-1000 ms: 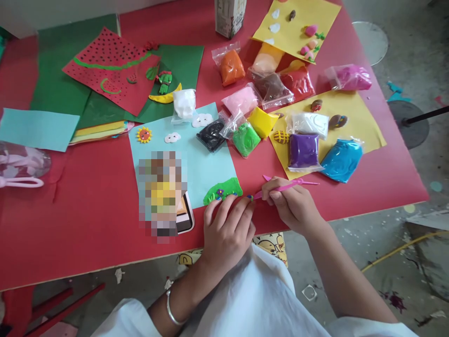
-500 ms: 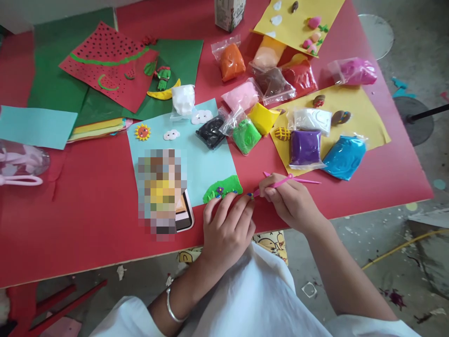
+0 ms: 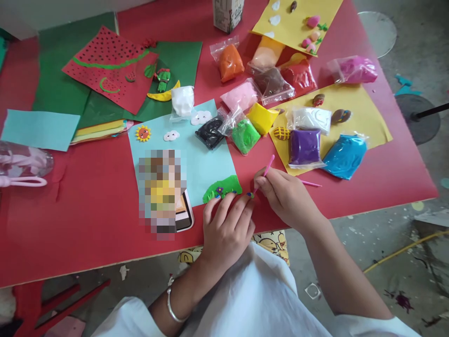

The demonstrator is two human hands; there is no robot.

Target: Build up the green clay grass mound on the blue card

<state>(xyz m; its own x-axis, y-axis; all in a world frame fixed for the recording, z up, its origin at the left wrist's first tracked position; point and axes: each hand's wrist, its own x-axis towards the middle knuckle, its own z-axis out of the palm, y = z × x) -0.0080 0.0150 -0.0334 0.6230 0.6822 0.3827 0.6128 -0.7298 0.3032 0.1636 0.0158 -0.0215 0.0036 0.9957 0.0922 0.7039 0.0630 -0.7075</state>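
My left hand (image 3: 228, 227) lies palm down at the table's front edge, fingers stretched out and slightly apart. Its fingertips touch or almost touch the green clay patch (image 3: 224, 187) with a small purple flower, on the corner of the light blue paper (image 3: 206, 159). In my right hand (image 3: 289, 196) a thin pink clay modelling tool (image 3: 269, 164) is pinched. It slants, with its lower tip down beside my left index fingertip, where a tiny bit of green shows. Whether that tip touches anything cannot be made out. A second pink tool (image 3: 311, 183) lies partly behind my right hand.
Bags of coloured clay, among them green (image 3: 245, 135), purple (image 3: 305, 147) and blue (image 3: 345, 157), lie beyond my hands. A partly blurred phone (image 3: 189, 216) overlaps the blue paper. Further left are a red watermelon-pattern sheet (image 3: 115, 58) and a clear bottle (image 3: 35, 161).
The pink tool in my right hand has turned from lying nearly flat to a steeper slant. My right hand has shifted slightly left; my left hand stays put.
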